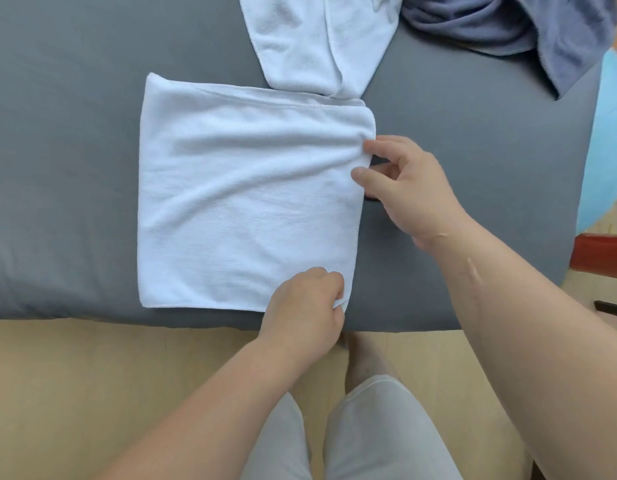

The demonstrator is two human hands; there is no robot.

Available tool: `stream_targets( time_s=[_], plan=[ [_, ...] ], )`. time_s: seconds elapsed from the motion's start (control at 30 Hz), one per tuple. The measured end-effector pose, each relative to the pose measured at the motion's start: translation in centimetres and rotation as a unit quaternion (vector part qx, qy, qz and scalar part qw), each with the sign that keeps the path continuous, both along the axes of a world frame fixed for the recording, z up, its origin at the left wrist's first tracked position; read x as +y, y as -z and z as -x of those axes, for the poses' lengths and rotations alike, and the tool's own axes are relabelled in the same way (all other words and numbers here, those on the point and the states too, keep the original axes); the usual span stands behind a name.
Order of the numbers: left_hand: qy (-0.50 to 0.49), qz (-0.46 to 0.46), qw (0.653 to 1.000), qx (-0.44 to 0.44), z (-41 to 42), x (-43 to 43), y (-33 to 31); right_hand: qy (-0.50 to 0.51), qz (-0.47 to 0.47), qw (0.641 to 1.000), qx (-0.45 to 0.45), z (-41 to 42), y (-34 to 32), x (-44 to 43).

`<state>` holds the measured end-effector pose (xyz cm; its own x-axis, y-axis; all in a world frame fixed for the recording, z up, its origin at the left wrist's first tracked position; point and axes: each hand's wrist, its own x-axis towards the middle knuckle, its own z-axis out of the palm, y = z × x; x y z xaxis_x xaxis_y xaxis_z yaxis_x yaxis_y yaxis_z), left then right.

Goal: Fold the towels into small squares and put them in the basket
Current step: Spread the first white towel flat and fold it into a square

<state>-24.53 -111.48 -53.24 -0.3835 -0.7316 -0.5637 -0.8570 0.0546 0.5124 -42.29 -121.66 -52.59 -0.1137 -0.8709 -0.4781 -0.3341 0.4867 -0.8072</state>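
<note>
White towel (pixel 248 202) lies folded flat on the grey table (pixel 58 133). It's soft, light and limp, so it'll sag unless taken by its corners. Left hand (pixel 303 303) curls over the near right corner, seemingly pinching it. Right hand (pixel 414 188) pinches the right edge higher up.

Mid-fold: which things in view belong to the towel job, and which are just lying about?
Job: half-folded white towel, pinched by left hand and right hand; second white towel; blue-grey towel.
Lying about: red object; light blue object, unidentifiable.
</note>
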Motion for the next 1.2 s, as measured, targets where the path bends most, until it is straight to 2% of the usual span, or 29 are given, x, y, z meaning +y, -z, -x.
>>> stream_targets(
  time_s=[0.13,0.23,0.33,0.43,0.53,0.63,0.73,0.9,1.03,1.1,1.2],
  plan=[
    [0.018,0.016,0.999,-0.023,0.4,0.1,0.4,-0.024,-0.003,1.000,0.007,0.1,1.1,0.2],
    [0.034,0.001,0.999,-0.015,0.2,-0.1,-0.3,-0.040,-0.007,0.999,0.033,-0.2,0.6,0.2],
    [0.023,-0.015,0.999,0.020,-0.6,-0.6,-1.3,-0.042,0.027,0.995,0.087,-1.0,0.2,0.1],
    [-0.061,0.098,0.992,0.041,-2.3,-2.5,-1.6,-0.030,0.044,0.992,0.114,-1.9,0.0,-1.3],
    [-0.130,0.246,0.960,0.027,-5.0,-6.1,-0.9,-0.019,0.051,0.993,0.101,-2.5,0.2,-2.9],
    [-0.152,0.305,0.940,-0.024,-7.6,-10.9,-0.4,-0.031,0.100,0.990,0.098,-2.9,0.6,-3.2],
    [-0.151,0.313,0.934,-0.077,-9.9,-16.2,0.0,-0.016,0.116,0.989,0.092,-2.7,1.1,-3.1],
    [-0.063,0.295,0.943,-0.141,-12.4,-21.2,1.3,-0.037,0.111,0.991,0.065,-2.5,1.9,-3.4],
    [-0.040,0.304,0.938,-0.164,-13.3,-23.3,1.4,0.012,0.100,0.992,0.073,-2.3,2.4,-3.6],
    [-0.051,0.316,0.934,-0.159,-13.6,-24.4,1.2,0.011,0.099,0.990,0.100,-2.5,2.3,-3.8],
    [-0.051,0.307,0.935,-0.171,-13.9,-25.7,0.9,0.002,0.104,0.975,0.196,-2.8,2.3,-4.4]
  ],
)
